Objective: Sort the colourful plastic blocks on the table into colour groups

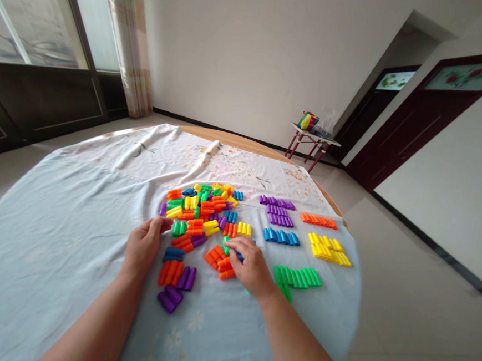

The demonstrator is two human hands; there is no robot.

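Note:
Many small bullet-shaped plastic pieces in several colours lie on a round table with a light blue cloth (74, 234). My right hand (249, 262) has its thumb and fingers closed on a green plastic piece (226, 246), above some orange pieces (215, 256). A blue piece partly shows beneath that hand. At the left edge of the mixed pile (208, 206) rests my left hand (146, 242), fingers stretched out and nothing seen in them. Its fingertips are beside green pieces (179, 228). Purple pieces (170, 299) lie nearest to me.
On the right, pieces lie in single-colour rows: purple (280, 216), orange (318, 220), blue (281, 237), yellow (329, 250) and green (300, 277). A floral cloth (242, 166) covers the table's far part. By the wall stands a small table (315, 136) with bags.

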